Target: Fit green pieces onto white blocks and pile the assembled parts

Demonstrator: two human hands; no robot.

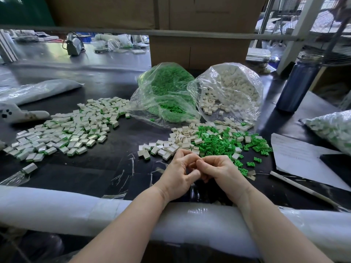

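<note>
**Near table edge: hands pinched together, part hidden**

Near the front edge of the table [95,168] our left hand [179,174] and right hand [221,172] meet fingertip to fingertip, fingers curled tight. We cannot tell what sits between them; no piece shows through the fingers. Probably a press-fit in progress, but that is a guess.

Risks: a misaligned green piece could jam or pop out and drop off the near edge over the white padded roll [76,209]. Loose green pieces [218,144] and bare white blocks [185,136] lie mixed just beyond our hands, so a bare block could get swept in with finished ones. A few assembled-looking parts sit close by that mix too.

Task things: white blocks are small, boxy, glossy; green pieces small, bright, with prongs. The assembled pile [66,130] spreads flat at left, well apart from our hands, white with green showing at edges. Supply bags behind: green bag [167,92], white bag [231,90].
</note>
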